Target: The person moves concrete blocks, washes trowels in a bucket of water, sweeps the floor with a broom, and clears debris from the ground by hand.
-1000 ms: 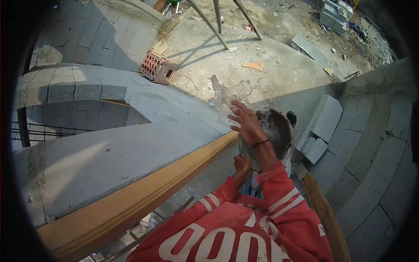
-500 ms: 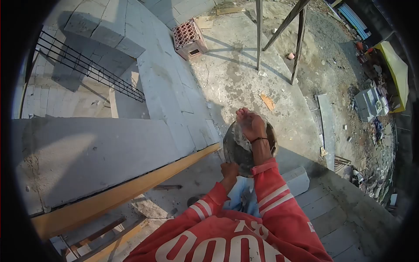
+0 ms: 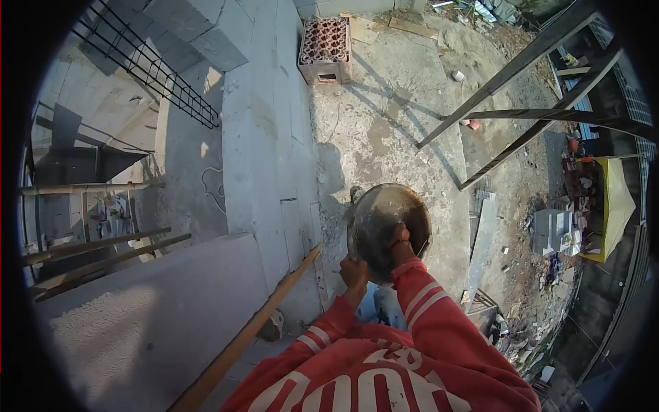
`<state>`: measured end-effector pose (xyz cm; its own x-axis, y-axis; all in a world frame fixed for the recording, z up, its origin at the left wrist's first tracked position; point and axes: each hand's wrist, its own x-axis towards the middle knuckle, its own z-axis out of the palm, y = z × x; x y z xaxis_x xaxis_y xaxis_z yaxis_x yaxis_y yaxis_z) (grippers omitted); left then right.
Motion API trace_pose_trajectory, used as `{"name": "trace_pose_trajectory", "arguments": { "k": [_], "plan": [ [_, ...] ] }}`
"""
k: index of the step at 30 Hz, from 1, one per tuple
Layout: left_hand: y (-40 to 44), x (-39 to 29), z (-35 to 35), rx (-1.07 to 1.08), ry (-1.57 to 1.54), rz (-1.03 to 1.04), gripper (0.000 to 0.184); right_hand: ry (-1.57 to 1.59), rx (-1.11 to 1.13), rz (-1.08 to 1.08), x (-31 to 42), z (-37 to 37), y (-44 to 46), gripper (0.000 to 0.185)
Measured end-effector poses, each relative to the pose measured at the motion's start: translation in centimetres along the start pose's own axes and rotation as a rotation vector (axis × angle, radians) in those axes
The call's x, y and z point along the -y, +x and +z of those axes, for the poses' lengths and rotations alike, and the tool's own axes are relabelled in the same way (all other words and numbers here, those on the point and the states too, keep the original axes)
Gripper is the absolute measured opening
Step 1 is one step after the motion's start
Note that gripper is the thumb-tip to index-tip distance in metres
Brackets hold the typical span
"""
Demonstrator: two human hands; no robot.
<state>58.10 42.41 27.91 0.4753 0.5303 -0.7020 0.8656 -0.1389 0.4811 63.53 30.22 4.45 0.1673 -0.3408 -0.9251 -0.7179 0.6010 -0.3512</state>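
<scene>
A round, dark, wok-like metal pan, its inside stained brown and grey, is in front of my body. My left hand is closed around its near-left edge, at what looks like a handle. Another small handle sticks out on the pan's far-left side. My right hand reaches down inside the pan, the wrist over its right part. The fingers point into the bowl and are hard to make out, so whether they hold anything does not show.
A block wall runs along my left, with a wooden board beside it. A crate sits on the concrete floor. Dark slanted poles stand ahead right. Rebar sticks out at upper left.
My right hand, earlier raised palm-up above the pan, has gone down into it. The left hand still grips the edge. The view has turned, so the poles and crate appear shifted right.
</scene>
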Motion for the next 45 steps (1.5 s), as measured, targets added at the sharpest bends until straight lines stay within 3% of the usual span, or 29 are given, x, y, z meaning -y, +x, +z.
{"name": "trace_pose_trajectory", "arguments": {
  "k": [2, 4, 6, 8, 11, 13, 14, 16, 18, 19, 21, 22, 24, 28, 30, 32, 33, 35, 36, 38, 39, 41, 43, 45],
  "plan": [
    [2.5, -2.7, 0.7, -0.072, -0.076, -0.050, 0.026, 0.528, 0.599, 0.369, 11.6, 5.7, -6.6, 0.028],
    [5.8, -4.8, 1.6, -0.096, -0.106, -0.065, 0.026, 0.693, 0.880, 0.063, 22.7, 9.9, -17.1, 0.034],
    [7.4, -7.8, 1.3, -0.108, -0.107, -0.069, 0.026, 0.745, 0.966, -0.369, 29.8, 13.3, -24.1, 0.044],
    [8.7, -13.3, 0.4, -0.171, -0.195, -0.158, 0.028, 0.742, 0.785, -0.284, 29.7, 15.3, -21.2, 0.048],
    [13.1, -15.2, 1.0, -0.179, -0.113, -0.065, 0.030, 0.436, 0.471, 0.252, 21.8, 17.9, -13.6, 0.034],
    [13.8, -19.3, -0.2, -0.176, -0.126, -0.035, 0.031, 0.230, 0.179, 0.501, 17.4, 21.3, -9.8, 0.034],
    [14.2, -20.8, -0.7, -0.169, -0.137, -0.007, 0.032, 0.234, 0.177, 0.506, 17.4, 23.0, -8.9, 0.034],
    [16.3, -21.7, -0.4, -0.209, -0.167, 0.031, 0.026, 0.313, 0.190, 0.247, 19.9, 27.3, -7.3, 0.032],
    [18.9, -22.4, 0.1, -0.249, -0.201, 0.064, 0.021, 0.725, 0.717, 0.426, 27.6, 30.2, -8.4, 0.034],
    [20.1, -22.9, 0.5, -0.260, -0.250, 0.021, 0.019, 0.826, 0.918, 0.307, 33.3, 30.6, -12.9, 0.035],
    [23.1, -23.2, 2.3, -0.285, -0.312, -0.040, 0.017, 0.809, 1.085, -0.190, 41.8, 31.1, -20.0, 0.040],
    [24.9, -22.7, 3.6, -0.315, -0.327, -0.033, 0.016, 0.834, 1.065, -0.252, 44.1, 31.4, -20.3, 0.040],
    [27.1, -24.8, 5.1, -0.350, -0.349, -0.019, 0.015, 0.737, 0.812, -0.193, 44.7, 32.9, -17.1, 0.040],
    [26.7, -33.9, 5.8, -0.336, -0.277, -0.072, 0.019, 0.167, 0.468, 0.311, 37.6, 37.3, -6.0, 0.032],
    [27.4, -37.2, 7.0, -0.344, -0.262, -0.066, 0.021, 0.049, 0.328, 0.239, 36.9, 40.7, -1.7, 0.030],
    [28.5, -38.9, 8.3, -0.328, -0.232, -0.110, 0.024, 0.096, 0.284, 0.190, 39.4, 42.7, 0.7, 0.028],
    [29.2, -40.0, 9.0, -0.335, -0.230, -0.119, 0.024, 0.263, 0.378, 0.218, 42.2, 43.8, 2.5, 0.028],
    [29.9, -41.6, 10.7, -0.239, -0.327, -0.173, 0.031, 0.552, 0.737, 0.178, 52.0, 45.1, -2.6, 0.027],
    [30.1, -43.3, 11.4, -0.250, -0.340, -0.192, 0.031, 0.513, 0.865, 0.008, 56.6, 45.1, -5.8, 0.029],
    [30.3, -47.1, 12.5, -0.200, -0.383, -0.290, 0.031, 0.571, 0.801, -0.155, 61.7, 46.2, -9.2, 0.032],
    [30.3, -48.4, 13.3, -0.216, -0.520, -0.196, 0.032, 0.499, 0.759, -0.129, 62.0, 46.3, -8.4, 0.032],
    [31.1, -50.5, 14.4, -0.219, -0.514, -0.178, 0.033, 0.387, 0.726, -0.089, 59.7, 46.6, -5.1, 0.033],
    [31.6, -51.4, 15.4, -0.241, -0.508, -0.190, 0.035, -0.111, 0.460, 0.184, 55.1, 46.1, -0.4, 0.030],
    [32.2, -51.4, 16.3, -0.213, -0.501, -0.157, 0.036, -0.207, 0.354, 0.172, 52.5, 47.0, 2.5, 0.030]
  ]
}}
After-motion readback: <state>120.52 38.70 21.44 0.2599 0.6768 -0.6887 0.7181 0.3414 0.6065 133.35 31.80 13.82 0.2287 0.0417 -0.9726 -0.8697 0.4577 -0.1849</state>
